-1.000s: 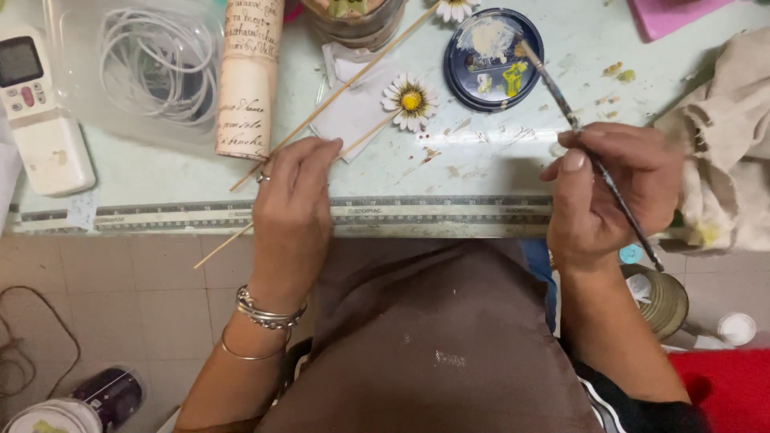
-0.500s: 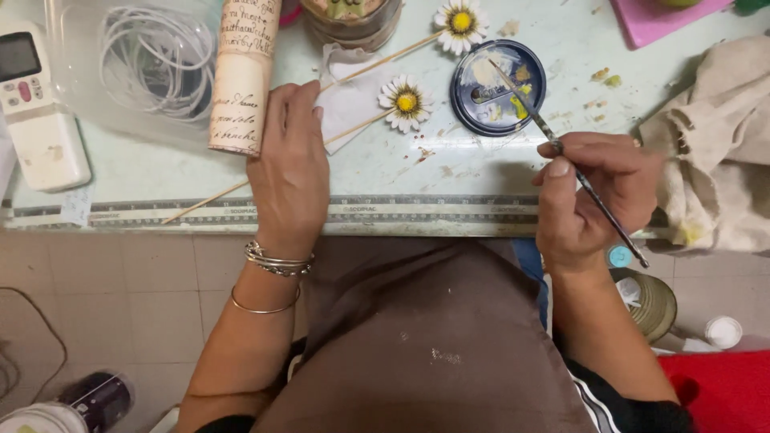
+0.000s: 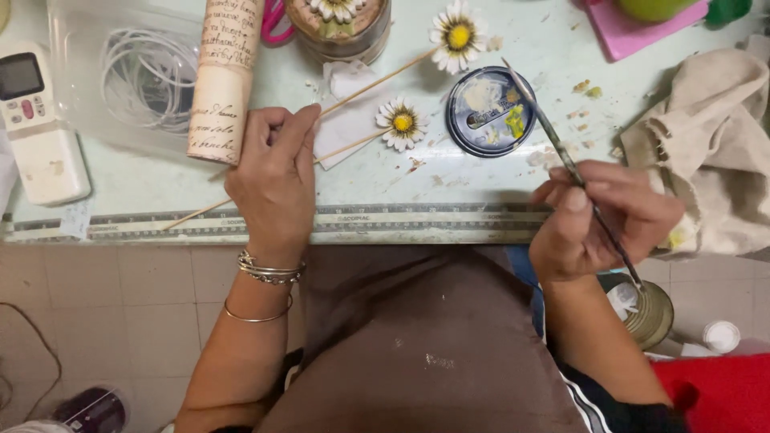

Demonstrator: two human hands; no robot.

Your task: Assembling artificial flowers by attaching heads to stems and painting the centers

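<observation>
pinching a thin brush point(image 3: 571, 167), the right hand point(image 3: 597, 218) hangs at the surface point(image 3: 481, 184) edge, dark handle slanting down past the wrist, tip aimed up at a round blue lid point(image 3: 488, 112) smeared with white and yellow paint. the left hand point(image 3: 275, 180) lies knuckles up, fingers curled onto a white slip point(image 3: 346, 120) and a skewer point(image 3: 241, 196) bearing a small daisy point(image 3: 402, 123), white petals, yellow centre. a second daisy point(image 3: 457, 34) lies above, near the lid. a paper roll point(image 3: 222, 80) lies just beside the left hand.
</observation>
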